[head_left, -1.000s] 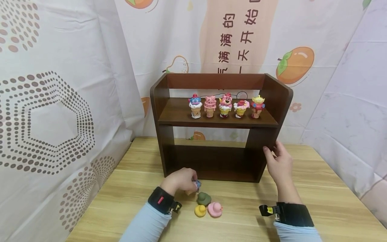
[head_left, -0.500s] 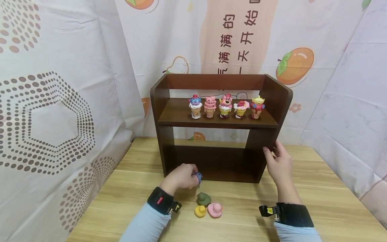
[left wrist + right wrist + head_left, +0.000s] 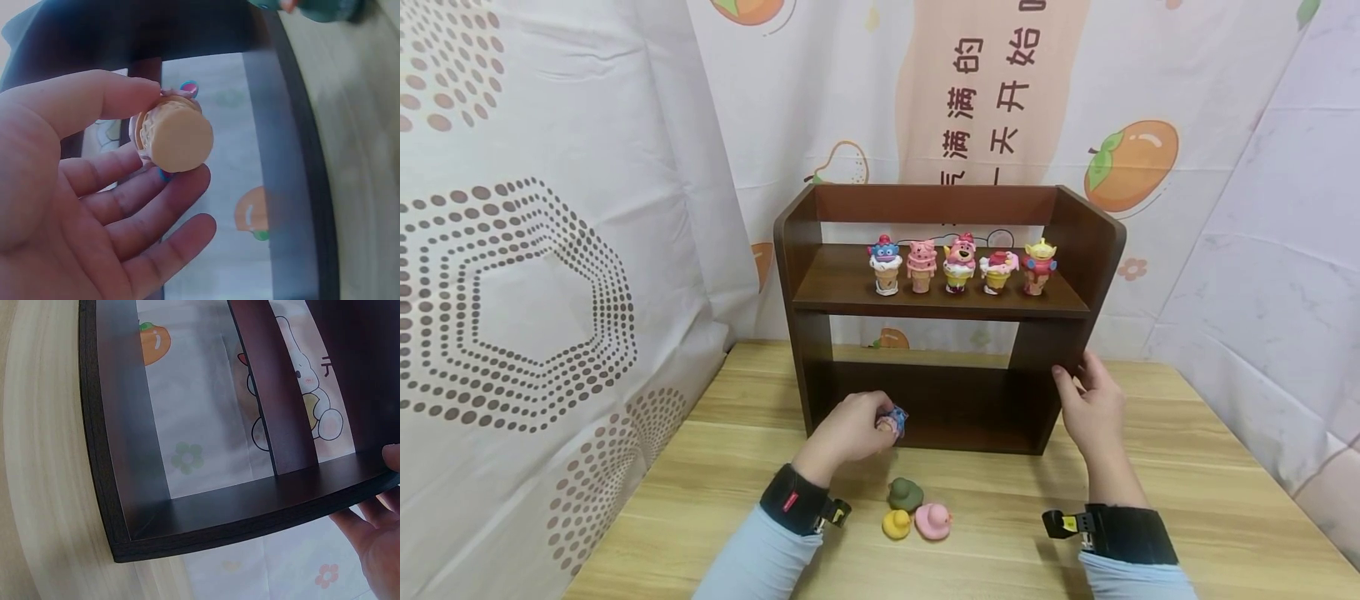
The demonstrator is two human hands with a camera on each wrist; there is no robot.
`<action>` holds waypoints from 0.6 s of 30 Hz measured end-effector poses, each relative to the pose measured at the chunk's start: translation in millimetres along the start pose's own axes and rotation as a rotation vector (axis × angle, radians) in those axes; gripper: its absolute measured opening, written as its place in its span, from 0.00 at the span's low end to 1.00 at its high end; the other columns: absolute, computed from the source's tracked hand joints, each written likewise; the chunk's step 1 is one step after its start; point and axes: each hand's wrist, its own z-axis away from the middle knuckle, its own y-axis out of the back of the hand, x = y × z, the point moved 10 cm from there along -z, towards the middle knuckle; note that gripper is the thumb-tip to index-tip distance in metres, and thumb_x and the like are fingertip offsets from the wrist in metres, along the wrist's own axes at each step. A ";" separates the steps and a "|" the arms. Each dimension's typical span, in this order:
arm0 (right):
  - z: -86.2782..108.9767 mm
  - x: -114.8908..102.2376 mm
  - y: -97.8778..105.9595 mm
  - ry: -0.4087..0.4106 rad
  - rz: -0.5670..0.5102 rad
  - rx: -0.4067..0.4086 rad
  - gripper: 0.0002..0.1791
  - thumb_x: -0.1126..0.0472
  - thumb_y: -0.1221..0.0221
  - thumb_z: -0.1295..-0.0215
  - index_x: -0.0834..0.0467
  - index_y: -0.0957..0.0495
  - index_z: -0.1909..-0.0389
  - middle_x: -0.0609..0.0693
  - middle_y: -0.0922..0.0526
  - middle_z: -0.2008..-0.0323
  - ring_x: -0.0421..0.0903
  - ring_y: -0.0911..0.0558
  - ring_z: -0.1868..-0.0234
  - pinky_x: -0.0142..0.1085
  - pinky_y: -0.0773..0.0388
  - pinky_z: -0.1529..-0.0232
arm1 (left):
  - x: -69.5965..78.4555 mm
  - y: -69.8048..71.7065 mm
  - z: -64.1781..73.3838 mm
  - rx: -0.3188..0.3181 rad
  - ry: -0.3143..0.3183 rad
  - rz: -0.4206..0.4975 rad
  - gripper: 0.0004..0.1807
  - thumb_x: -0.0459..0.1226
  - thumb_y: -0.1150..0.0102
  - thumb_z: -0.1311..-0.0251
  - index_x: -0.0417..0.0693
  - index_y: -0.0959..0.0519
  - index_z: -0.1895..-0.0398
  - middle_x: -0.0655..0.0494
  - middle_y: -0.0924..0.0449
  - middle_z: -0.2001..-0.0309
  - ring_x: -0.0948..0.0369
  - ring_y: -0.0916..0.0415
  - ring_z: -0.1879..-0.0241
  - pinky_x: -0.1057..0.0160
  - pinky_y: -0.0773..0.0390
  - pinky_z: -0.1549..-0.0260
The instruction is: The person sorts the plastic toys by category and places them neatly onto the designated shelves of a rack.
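My left hand (image 3: 853, 427) pinches a small ice-cream-cone figurine (image 3: 892, 421) with a blue top, at the front of the lower level of a dark brown wooden shelf (image 3: 940, 310). In the left wrist view the figurine's flat tan base (image 3: 181, 140) faces the camera, thumb on one side and fingers on the other. My right hand (image 3: 1093, 408) grips the shelf's right side panel, thumb on the front edge and fingers around the outside. In the right wrist view only part of that hand (image 3: 378, 540) shows, at the panel's edge.
Several cone figurines (image 3: 958, 265) stand in a row on the upper level. On the wooden table (image 3: 1000, 517) before the shelf sit a green duck (image 3: 906, 494), a yellow duck (image 3: 897, 524) and a pink duck (image 3: 934, 521). A printed curtain (image 3: 760, 125) hangs behind.
My left hand has lifted the cone figurine off the table beside the green duck and carried it forward and up to the shelf's lower opening. The right hand has stayed on the side panel.
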 end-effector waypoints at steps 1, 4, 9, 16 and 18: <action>0.3 -0.3 0.3 0.000 0.004 0.001 0.25 0.65 0.38 0.29 0.57 0.25 0.32 0.60 0.18 0.42 0.58 0.21 0.39 0.21 0.24 0.53 | 2.3 2.0 0.6 0.009 -0.008 0.003 0.18 0.37 0.32 0.44 0.46 0.19 0.49 0.55 0.18 0.59 0.62 0.22 0.65 0.65 0.19 0.66; 0.6 -0.8 0.2 -0.002 0.023 0.000 0.25 0.64 0.38 0.29 0.57 0.25 0.32 0.59 0.18 0.42 0.57 0.20 0.39 0.21 0.24 0.53 | 9.2 8.1 2.8 0.040 -0.038 0.004 0.17 0.38 0.30 0.45 0.46 0.19 0.51 0.56 0.19 0.59 0.63 0.23 0.65 0.65 0.19 0.65; 0.5 -1.0 -0.4 -0.002 0.054 -0.002 0.25 0.63 0.38 0.28 0.57 0.25 0.32 0.59 0.18 0.42 0.57 0.20 0.40 0.20 0.25 0.54 | 20.7 18.4 7.3 0.091 -0.088 -0.008 0.17 0.38 0.30 0.45 0.46 0.19 0.52 0.57 0.20 0.59 0.62 0.24 0.64 0.65 0.21 0.64; 0.6 -2.0 0.4 0.010 0.027 -0.004 0.24 0.63 0.38 0.29 0.58 0.25 0.33 0.59 0.18 0.42 0.58 0.21 0.39 0.18 0.26 0.54 | 35.9 29.7 12.1 0.141 -0.132 -0.015 0.18 0.40 0.31 0.43 0.48 0.19 0.50 0.58 0.19 0.55 0.62 0.24 0.60 0.65 0.21 0.61; 0.9 -1.7 0.7 0.007 0.025 -0.005 0.24 0.64 0.38 0.29 0.58 0.25 0.32 0.60 0.18 0.41 0.59 0.21 0.39 0.18 0.26 0.54 | 39.6 31.7 13.6 0.149 -0.145 -0.018 0.18 0.40 0.31 0.42 0.48 0.19 0.49 0.58 0.19 0.53 0.62 0.24 0.58 0.65 0.20 0.59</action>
